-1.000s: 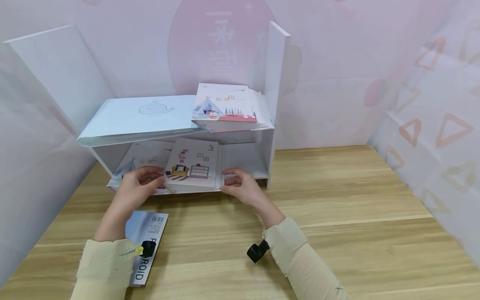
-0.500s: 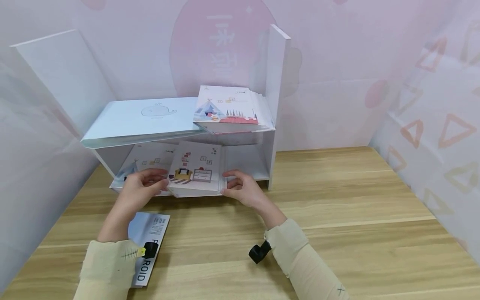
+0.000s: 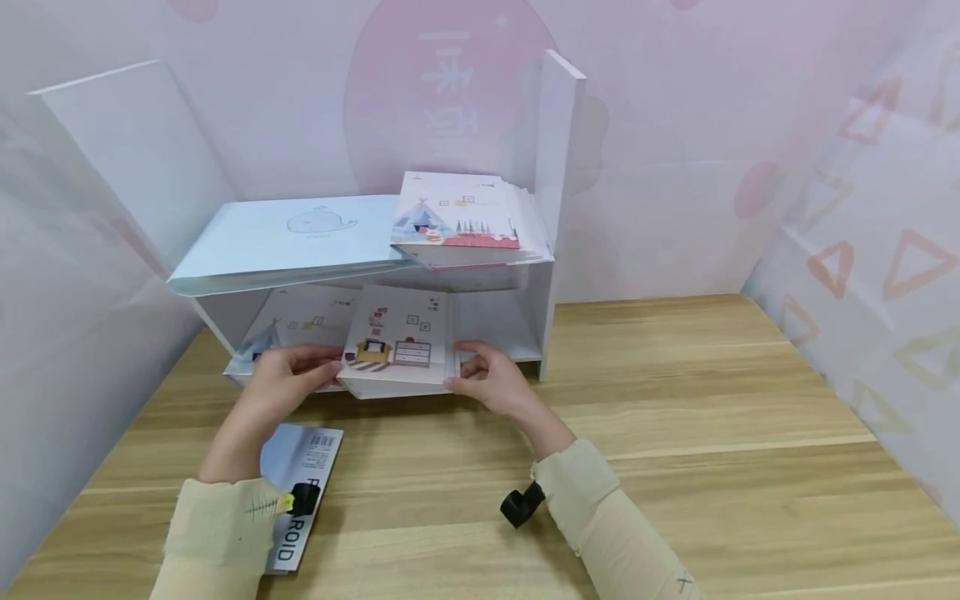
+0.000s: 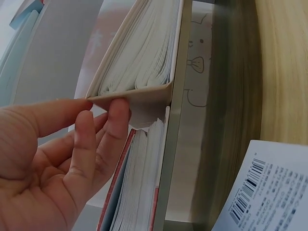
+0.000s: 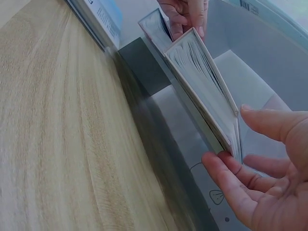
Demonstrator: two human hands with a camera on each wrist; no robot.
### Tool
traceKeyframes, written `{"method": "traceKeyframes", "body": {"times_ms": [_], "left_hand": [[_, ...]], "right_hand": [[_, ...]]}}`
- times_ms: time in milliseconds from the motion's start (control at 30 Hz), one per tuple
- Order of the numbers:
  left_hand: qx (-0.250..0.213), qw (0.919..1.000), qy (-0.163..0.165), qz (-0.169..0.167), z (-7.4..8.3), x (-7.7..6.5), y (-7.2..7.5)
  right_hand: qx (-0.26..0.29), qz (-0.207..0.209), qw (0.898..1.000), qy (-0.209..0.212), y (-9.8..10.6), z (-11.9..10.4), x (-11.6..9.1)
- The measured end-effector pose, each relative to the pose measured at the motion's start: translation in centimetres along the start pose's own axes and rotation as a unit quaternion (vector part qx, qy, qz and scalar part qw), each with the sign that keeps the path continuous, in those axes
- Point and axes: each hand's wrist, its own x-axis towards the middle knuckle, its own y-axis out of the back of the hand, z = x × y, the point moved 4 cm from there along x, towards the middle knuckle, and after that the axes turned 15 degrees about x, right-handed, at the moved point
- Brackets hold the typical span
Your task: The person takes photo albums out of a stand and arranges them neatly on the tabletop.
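A white photo album point(image 3: 397, 333) with furniture drawings on its cover lies across the lower shelf's front edge, slightly turned. My left hand point(image 3: 283, 385) touches its spine, fingertips pressing against it in the left wrist view. At the opposite side, my right hand point(image 3: 495, 382) holds the album's near corner, with one finger at the front cover and another at the back cover in the right wrist view. Another album point(image 3: 300, 312) with a tent drawing lies to the left on the same shelf, partly hidden by my left hand.
The white two-level shelf point(image 3: 561, 167) has tall side panels. Above, a light blue whale album point(image 3: 300, 246) and a stack of white albums point(image 3: 457, 212) lie on the upper board. A box lettered "ROID" point(image 3: 322, 450) lies on the wooden table point(image 3: 712, 467) near my left forearm.
The furniture-drawing album has slid a little toward me and rightward, its near edge now past the shelf front. Both hands stay at its sides and shift with it.
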Motion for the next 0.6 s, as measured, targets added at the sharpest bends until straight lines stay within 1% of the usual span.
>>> {"method": "traceKeyframes", "body": {"times_ms": [133, 233, 300, 467, 600], "left_hand": [[-0.039, 0.9986, -0.005, -0.035, -0.04, 0.02, -0.14], [-0.074, 0.9950, -0.011, -0.066, -0.04, -0.02, -0.33], [-0.086, 0.9926, -0.011, -0.086, -0.05, -0.05, -0.50], [-0.090, 0.9882, -0.009, -0.124, 0.04, -0.16, -0.82], [-0.080, 0.9866, -0.007, -0.142, 0.18, -0.35, -0.99]], "right_hand": [[-0.013, 0.010, 1.000, -0.003, 0.04, 0.09, 0.05], [-0.014, 0.016, 1.000, -0.004, 0.03, 0.08, 0.01], [-0.010, 0.018, 1.000, -0.005, 0.03, 0.11, -0.01], [0.002, 0.025, 1.000, -0.012, 0.09, 0.19, -0.04], [0.011, 0.025, 0.999, -0.017, 0.05, 0.20, -0.02]]}}
